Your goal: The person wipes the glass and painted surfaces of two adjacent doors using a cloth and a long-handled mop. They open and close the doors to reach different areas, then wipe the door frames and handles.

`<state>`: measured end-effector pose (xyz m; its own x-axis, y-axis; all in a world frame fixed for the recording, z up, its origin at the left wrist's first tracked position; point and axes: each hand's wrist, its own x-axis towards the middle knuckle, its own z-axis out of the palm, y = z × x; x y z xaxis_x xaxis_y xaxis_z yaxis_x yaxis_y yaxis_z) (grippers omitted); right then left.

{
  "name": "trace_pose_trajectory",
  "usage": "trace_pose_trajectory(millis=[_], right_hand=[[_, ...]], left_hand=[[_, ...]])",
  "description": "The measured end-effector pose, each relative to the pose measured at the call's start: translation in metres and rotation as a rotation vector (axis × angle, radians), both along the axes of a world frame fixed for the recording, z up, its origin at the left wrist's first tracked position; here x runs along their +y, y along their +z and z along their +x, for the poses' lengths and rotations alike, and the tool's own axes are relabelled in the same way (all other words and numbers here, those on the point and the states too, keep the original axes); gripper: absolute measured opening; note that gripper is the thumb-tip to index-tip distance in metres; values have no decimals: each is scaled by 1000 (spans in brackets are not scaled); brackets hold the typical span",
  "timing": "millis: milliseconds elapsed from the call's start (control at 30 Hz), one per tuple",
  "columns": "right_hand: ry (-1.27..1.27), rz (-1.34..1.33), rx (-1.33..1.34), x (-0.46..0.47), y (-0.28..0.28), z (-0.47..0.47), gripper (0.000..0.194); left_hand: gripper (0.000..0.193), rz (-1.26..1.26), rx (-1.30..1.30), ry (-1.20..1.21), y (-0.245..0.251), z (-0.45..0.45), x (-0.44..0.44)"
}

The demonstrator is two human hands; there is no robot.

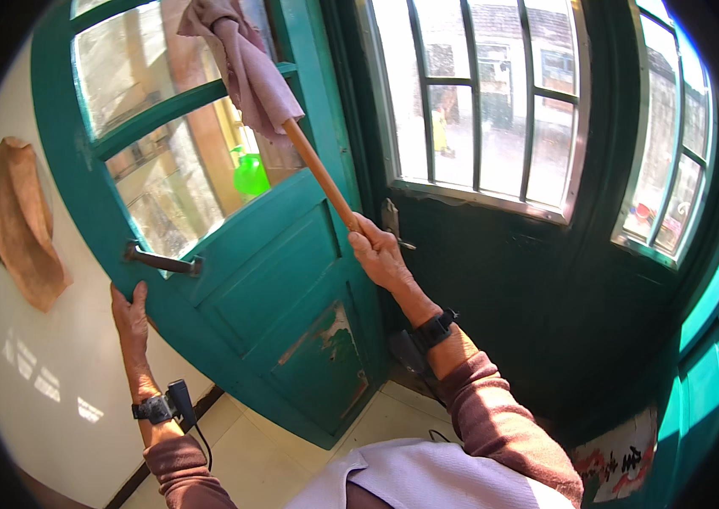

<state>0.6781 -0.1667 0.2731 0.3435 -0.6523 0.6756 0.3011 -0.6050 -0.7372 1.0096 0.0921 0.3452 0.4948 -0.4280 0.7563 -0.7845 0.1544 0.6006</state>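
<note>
My right hand is closed round the lower end of a wooden stick. A pink cloth is wrapped over the stick's upper end, in front of the glass panes of a green wooden door. Whether the cloth touches the glass, I cannot tell. My left hand rests at the door's left edge, below the dark door handle, with its thumb on the door face and its fingers partly hidden behind the edge.
A dark green door with a barred window stands to the right, its latch near my right hand. Brown cloth or paper hangs on the white wall at left. A green spray bottle shows through the glass. Tiled floor lies below.
</note>
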Motion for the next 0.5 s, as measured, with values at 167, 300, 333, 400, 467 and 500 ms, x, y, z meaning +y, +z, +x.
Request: trace_pose_trajectory(millis=[167,300,333,400,467,500], right_hand=[[-180,167,100,23,-17,-6,36],[-142,-11,78,77,-27,-15,36],[-174,6,123,94,-27,-18,35],[-178,-3,181,129,-24,-25,34],[-179,-1,259,163,-22,-30,34],[-148,-60,220,176,-21,-29,37]], left_hand=[[45,21,-20,90,-2,-1,0],[47,16,-76,112,-7,2,-3],[47,14,-81,137,-7,2,-4],[46,-5,-154,160,-8,0,-3],[46,6,-144,182,-9,-2,-2],[46,-12,-166,165,-9,-3,-2]])
